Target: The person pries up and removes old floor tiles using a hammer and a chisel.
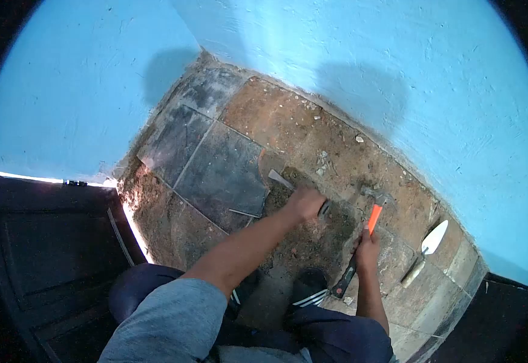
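My left hand (305, 204) is closed around a chisel (281, 179), its flat metal blade pointing up and left toward the broken edge of a dark tile (224, 172). The dark end of its handle shows at the right of the fist. Loose soil and rubble (294, 239) lie beneath this hand. To the right, my right hand (367, 249) grips a hammer (374, 219) by its orange and black handle. The hammer's metal head is up, over the bare brown floor.
A trowel (435, 239) lies on worn tiles at the right. Blue walls (276, 36) meet at the far corner. A dark door (58, 242) stands at the left. My feet in striped sandals (310, 290) are close below the rubble.
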`<state>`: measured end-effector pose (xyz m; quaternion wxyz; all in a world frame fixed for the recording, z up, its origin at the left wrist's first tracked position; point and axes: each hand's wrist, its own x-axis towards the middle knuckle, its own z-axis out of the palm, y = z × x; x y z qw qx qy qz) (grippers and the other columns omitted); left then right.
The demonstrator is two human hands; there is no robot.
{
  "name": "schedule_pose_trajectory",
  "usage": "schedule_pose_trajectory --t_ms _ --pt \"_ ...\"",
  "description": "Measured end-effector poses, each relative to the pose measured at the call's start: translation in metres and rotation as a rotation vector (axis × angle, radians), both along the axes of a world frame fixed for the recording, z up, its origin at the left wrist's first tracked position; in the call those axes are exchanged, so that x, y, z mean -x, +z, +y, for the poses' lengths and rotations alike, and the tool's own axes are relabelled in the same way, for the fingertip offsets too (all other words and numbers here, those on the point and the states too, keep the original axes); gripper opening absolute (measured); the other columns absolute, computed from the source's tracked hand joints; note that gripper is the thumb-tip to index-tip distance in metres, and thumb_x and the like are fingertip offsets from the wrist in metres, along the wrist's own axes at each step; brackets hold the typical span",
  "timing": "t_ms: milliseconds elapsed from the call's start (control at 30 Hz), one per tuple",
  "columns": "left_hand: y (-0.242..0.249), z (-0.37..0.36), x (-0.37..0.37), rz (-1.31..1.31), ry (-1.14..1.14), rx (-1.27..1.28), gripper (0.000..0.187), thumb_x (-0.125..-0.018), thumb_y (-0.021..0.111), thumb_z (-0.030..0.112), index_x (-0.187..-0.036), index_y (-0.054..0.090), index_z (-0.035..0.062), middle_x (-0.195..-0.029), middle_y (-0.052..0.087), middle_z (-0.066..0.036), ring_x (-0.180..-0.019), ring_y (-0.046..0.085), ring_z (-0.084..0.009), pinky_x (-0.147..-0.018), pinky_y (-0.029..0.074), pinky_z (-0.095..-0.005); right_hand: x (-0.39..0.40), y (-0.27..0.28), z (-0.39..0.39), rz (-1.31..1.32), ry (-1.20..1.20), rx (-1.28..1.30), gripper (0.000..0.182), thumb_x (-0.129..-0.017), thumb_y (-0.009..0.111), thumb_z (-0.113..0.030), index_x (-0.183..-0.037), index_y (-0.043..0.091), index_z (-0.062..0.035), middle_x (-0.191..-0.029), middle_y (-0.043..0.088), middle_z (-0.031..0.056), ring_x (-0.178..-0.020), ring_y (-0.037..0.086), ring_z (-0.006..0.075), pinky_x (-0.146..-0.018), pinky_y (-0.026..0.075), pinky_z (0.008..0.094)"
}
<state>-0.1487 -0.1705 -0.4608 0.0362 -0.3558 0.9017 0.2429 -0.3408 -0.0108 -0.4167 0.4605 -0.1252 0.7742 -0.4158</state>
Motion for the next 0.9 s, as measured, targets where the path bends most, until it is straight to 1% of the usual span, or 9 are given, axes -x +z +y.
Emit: schedule_pose_trajectory --t_ms 133,200,300,433,500,600,667,733,900 --pt "0.016 -0.031 -0.013 0.012 0.143 0.012 0.012 -0.077 0.067 0.013 -0.086 0.074 0.0074 -0.086 0.072 -0.018 -0.085 0.072 -0.0352 -0.08 0.057 -0.0473 0.025 -0.004 0.007 0.072 0.015 0.033 0.034 -0.106 0.05 -0.038 -0.088 0.052 -0.0098 -0.063 0.048 -0.0006 -0.047 0.045 0.0119 -0.045 0.039 0.0293" --pt "0.017 -0.042 -0.01 0.003 0.235 -0.02 0.011 -0.073 0.073 0.009 -0.084 0.073 0.0064 -0.087 0.072 -0.018 -0.087 0.071 -0.037 -0.081 0.056 -0.0477 0.029 0.017 0.002 0.066 -0.006 0.048 0.037 -0.106 0.049 -0.04 -0.084 0.052 -0.0101 -0.061 0.047 -0.0014 -0.047 0.045 0.0112 -0.044 0.037 0.0285" --pt "0.016 -0.052 -0.008 0.073 0.347 -0.061 0.012 -0.074 0.072 0.009 -0.085 0.073 0.0055 -0.089 0.071 -0.02 -0.089 0.07 -0.039 -0.083 0.055 -0.0489 0.047 0.04 -0.003 0.2 -0.129 0.143 0.038 -0.106 0.049 -0.039 -0.082 0.052 -0.0104 -0.06 0.046 -0.0018 -0.05 0.046 0.0099 -0.046 0.037 0.0276" --pt "0.011 -0.063 -0.009 0.085 0.376 -0.102 0.019 -0.074 0.074 0.015 -0.088 0.071 0.0022 -0.094 0.07 -0.022 -0.094 0.067 -0.042 -0.085 0.053 -0.0517 0.066 0.081 -0.017 0.355 -0.324 0.546 0.036 -0.106 0.049 -0.04 -0.085 0.052 -0.01 -0.065 0.048 -0.0002 -0.055 0.046 0.0097 -0.05 0.039 0.0261" --pt "0.007 -0.065 -0.006 0.088 0.408 -0.082 0.02 -0.073 0.075 0.015 -0.088 0.071 0.0022 -0.094 0.07 -0.023 -0.095 0.067 -0.0422 -0.085 0.053 -0.0521 0.049 0.104 -0.037 0.382 -0.548 0.672 0.037 -0.107 0.048 -0.038 -0.083 0.051 -0.0105 -0.066 0.047 0.0011 -0.056 0.045 0.0096 -0.051 0.039 0.0256" --pt "0.017 -0.065 -0.006 0.009 0.382 -0.087 0.011 -0.076 0.069 0.011 -0.085 0.072 0.0041 -0.091 0.071 -0.021 -0.092 0.068 -0.0405 -0.085 0.054 -0.0507 0.026 0.061 -0.025 0.515 -0.363 0.603 0.036 -0.105 0.05 -0.034 -0.082 0.052 -0.0067 -0.068 0.051 0.0038 -0.058 0.051 0.0168 -0.054 0.043 0.0327" --pt "0.011 -0.064 -0.008 0.064 0.394 -0.049 0.013 -0.076 0.07 0.011 -0.087 0.072 0.0044 -0.092 0.071 -0.021 -0.093 0.068 -0.0404 -0.085 0.054 -0.0512 -0.003 -0.017 0.002 0.577 0.221 0.251 0.036 -0.103 0.054 -0.032 -0.086 0.055 -0.0007 -0.072 0.055 0.0086 -0.062 0.055 0.0266 -0.058 0.044 0.0413" --pt "0.01 -0.061 -0.005 0.076 0.362 -0.052 0.014 -0.076 0.07 0.011 -0.088 0.073 0.0048 -0.093 0.071 -0.021 -0.093 0.069 -0.04 -0.085 0.054 -0.0511 -0.033 0.001 -0.025 0.357 0.509 0.044 0.035 -0.101 0.057 -0.03 -0.092 0.058 0.0037 -0.075 0.058 0.0149 -0.067 0.058 0.0337 -0.063 0.045 0.0467" --pt "0.028 -0.051 -0.007 -0.01 0.322 -0.101 0.016 -0.075 0.071 0.013 -0.089 0.074 0.0065 -0.093 0.072 -0.02 -0.093 0.07 -0.0384 -0.084 0.055 -0.05 -0.032 -0.016 0.006 0.185 0.48 0.012 0.036 -0.102 0.055 -0.032 -0.095 0.061 0.0032 -0.071 0.059 0.0181 -0.066 0.058 0.0308 -0.064 0.045 0.0452"
